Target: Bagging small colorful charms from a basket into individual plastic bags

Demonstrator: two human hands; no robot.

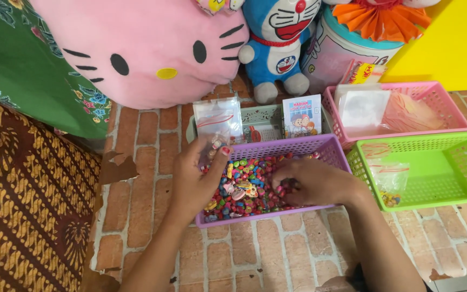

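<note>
A purple plastic basket sits on the brick-patterned floor, filled with several small colourful beads and charms. My left hand hovers over the basket's left side and pinches a small clear zip bag holding a few pieces. My right hand rests inside the basket on the right, fingers curled down among the beads; what the fingertips hold is hidden.
A green basket at right holds a small filled zip bag. Behind it stand a pink basket with clear bags and a grey-green tray with a card. Plush toys line the back; patterned cloth lies left.
</note>
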